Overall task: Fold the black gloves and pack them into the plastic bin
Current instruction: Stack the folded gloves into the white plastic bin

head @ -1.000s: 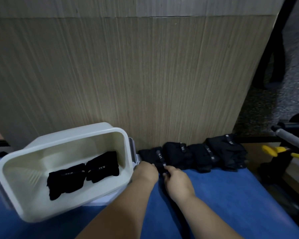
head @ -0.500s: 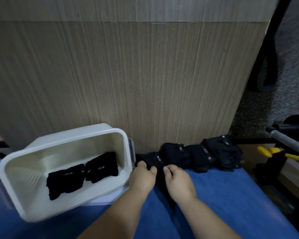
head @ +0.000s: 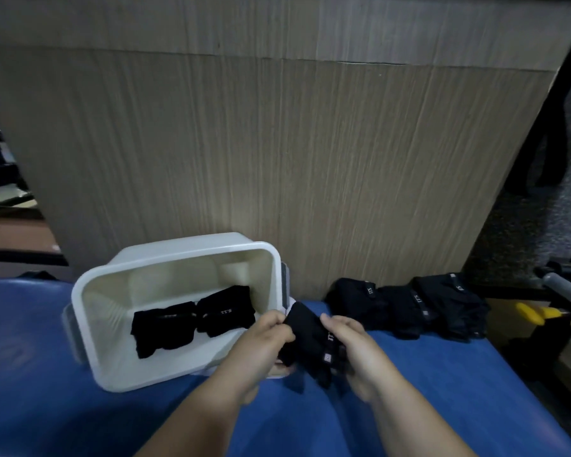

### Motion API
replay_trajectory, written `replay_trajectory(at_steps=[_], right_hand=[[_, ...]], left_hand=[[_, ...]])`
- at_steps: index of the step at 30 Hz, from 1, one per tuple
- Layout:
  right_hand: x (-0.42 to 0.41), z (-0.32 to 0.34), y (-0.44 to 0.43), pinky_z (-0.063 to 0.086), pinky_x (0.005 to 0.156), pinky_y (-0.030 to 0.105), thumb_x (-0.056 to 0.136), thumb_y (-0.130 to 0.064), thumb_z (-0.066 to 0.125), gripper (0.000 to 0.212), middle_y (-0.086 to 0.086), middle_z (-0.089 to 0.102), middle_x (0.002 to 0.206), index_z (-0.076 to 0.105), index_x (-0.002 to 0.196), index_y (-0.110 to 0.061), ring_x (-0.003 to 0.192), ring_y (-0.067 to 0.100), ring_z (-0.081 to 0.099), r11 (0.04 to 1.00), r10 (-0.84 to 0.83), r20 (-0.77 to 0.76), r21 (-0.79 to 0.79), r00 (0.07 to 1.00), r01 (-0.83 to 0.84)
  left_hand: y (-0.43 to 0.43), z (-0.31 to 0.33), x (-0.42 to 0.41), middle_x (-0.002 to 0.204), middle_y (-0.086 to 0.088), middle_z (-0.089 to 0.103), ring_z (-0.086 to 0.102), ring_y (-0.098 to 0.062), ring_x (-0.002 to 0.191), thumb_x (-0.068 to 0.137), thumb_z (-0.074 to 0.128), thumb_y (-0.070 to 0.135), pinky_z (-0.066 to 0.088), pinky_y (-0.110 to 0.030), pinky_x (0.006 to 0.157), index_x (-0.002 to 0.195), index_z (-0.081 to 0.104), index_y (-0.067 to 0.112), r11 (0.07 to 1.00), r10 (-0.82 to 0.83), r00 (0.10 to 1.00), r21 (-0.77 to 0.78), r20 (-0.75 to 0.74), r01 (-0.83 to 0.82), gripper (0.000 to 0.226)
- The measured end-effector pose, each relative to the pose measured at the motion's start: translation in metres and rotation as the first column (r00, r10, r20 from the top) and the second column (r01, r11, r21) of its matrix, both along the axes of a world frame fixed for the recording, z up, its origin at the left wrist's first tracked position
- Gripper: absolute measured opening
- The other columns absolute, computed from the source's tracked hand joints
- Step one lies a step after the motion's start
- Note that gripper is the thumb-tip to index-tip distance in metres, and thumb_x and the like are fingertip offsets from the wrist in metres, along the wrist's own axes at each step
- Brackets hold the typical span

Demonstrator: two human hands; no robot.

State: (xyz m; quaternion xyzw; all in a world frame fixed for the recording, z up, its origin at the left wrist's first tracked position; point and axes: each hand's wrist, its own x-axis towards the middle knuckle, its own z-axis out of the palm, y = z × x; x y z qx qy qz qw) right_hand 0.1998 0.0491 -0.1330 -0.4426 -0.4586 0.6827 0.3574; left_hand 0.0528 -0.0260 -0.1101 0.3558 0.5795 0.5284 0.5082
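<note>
Both hands hold one soft black fabric glove (head: 305, 334) btwn them: left hand (head: 261, 344) pinches its edge, right hand (head: 360, 351) grips the cuff end. Left of left hand: white rectangular plastic bin (head: 89, 291) w/ 2 folded black gloves (head: 165, 328) inside. Beyond right hand, a row of loose black gloves (head: 409, 305) waits. Prob. under halfway.

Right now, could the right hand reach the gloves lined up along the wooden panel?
Probably yes: the row of gloves lies just beyond the right hand, nothing between them, but its fingers grip a black glove.
</note>
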Motion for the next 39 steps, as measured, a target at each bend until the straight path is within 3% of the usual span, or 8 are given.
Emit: replay_trajectory(at_steps=[3,8,15,20,25,30,34,39], right_hand=[[-0.010,-0.002,-0.005,0.051,0.075,0.036,0.069,-0.028,0.078,0.057,0.009,0.065,0.106,0.054,0.121,-0.019,0.093,0.025,0.064,0.970,0.164,-0.190,-0.150,0.968,-0.193],[-0.037,-0.001,-0.020,0.051,0.088,0.042,0.075,-0.012,0.067,0.053,0.020,0.064,0.119,0.057,0.127,-0.005,0.102,0.030,0.062,0.911,0.302,-0.322,-0.181,0.897,-0.372],[-0.087,0.012,-0.035,0.055,0.061,0.032,0.085,-0.014,0.058,0.025,0.014,0.071,0.092,0.065,0.106,-0.003,0.078,0.025,0.068,0.920,0.327,-0.218,-0.149,0.920,-0.362],[-0.124,0.013,-0.035,0.051,0.067,0.031,0.085,-0.018,0.066,0.013,0.010,0.072,0.084,0.063,0.096,-0.011,0.079,0.023,0.067,0.951,0.302,-0.115,-0.035,0.946,-0.308],[-0.159,0.009,-0.034,0.045,0.047,0.022,0.088,-0.015,0.065,0.007,0.007,0.069,0.076,0.058,0.089,-0.014,0.064,0.018,0.064,0.982,0.184,-0.095,0.069,0.978,-0.178],[-0.189,0.007,-0.029,0.051,0.054,0.029,0.086,-0.012,0.067,0.014,0.016,0.069,0.086,0.058,0.096,-0.008,0.071,0.025,0.065,0.990,0.084,-0.088,0.123,0.993,-0.073],[-0.206,0.004,-0.023,0.054,0.069,0.044,0.069,-0.034,0.077,0.030,0.011,0.065,0.076,0.054,0.076,-0.016,0.073,0.028,0.064,0.982,0.026,0.030,0.188,0.999,-0.031],[-0.217,0.005,-0.016,0.040,0.055,0.029,0.081,-0.029,0.072,0.039,0.001,0.047,0.058,0.039,0.062,-0.020,0.057,0.018,0.047,0.959,-0.012,0.121,0.283,0.993,-0.023]], left_hand=[[-0.013,0.002,-0.018,0.082,-0.013,0.059,0.058,-0.024,0.079,0.088,0.042,0.001,0.058,-0.041,0.072,0.080,0.055,0.013,1.000,-0.021,0.999,0.012,0.031,0.021,0.020],[-0.030,0.001,-0.048,0.077,-0.012,0.060,0.058,-0.024,0.073,0.090,0.037,-0.001,0.051,-0.035,0.062,0.083,0.054,0.009,0.996,0.051,0.992,0.062,0.116,-0.058,0.021],[-0.043,-0.007,-0.087,0.081,-0.015,0.063,0.060,-0.028,0.074,0.091,0.036,-0.001,0.050,-0.036,0.060,0.092,0.058,0.006,0.971,0.217,0.958,0.059,0.188,-0.231,0.023],[-0.050,-0.011,-0.111,0.088,-0.015,0.067,0.063,-0.028,0.076,0.093,0.037,0.003,0.051,-0.037,0.062,0.105,0.061,0.008,0.944,0.315,0.932,0.045,0.177,-0.327,0.027],[-0.047,-0.017,-0.131,0.106,-0.006,0.067,0.065,-0.022,0.098,0.095,0.055,0.021,0.053,-0.045,0.091,0.112,0.057,0.021,0.853,0.496,0.856,0.103,0.148,-0.512,0.017],[-0.046,-0.018,-0.135,0.107,0.003,0.066,0.066,-0.016,0.096,0.086,0.069,0.028,0.053,-0.033,0.079,0.122,0.042,0.027,0.832,0.503,0.857,0.204,0.112,-0.515,0.045],[-0.042,-0.024,-0.144,0.113,0.010,0.064,0.064,-0.017,0.101,0.083,0.068,0.028,0.054,-0.044,0.088,0.127,0.035,0.041,0.807,0.576,0.816,0.193,-0.048,-0.558,0.056],[-0.038,-0.023,-0.148,0.122,0.011,0.057,0.058,-0.015,0.106,0.090,0.060,0.028,0.050,-0.043,0.096,0.136,0.026,0.042,0.759,0.648,0.738,0.242,-0.186,-0.605,0.059]])
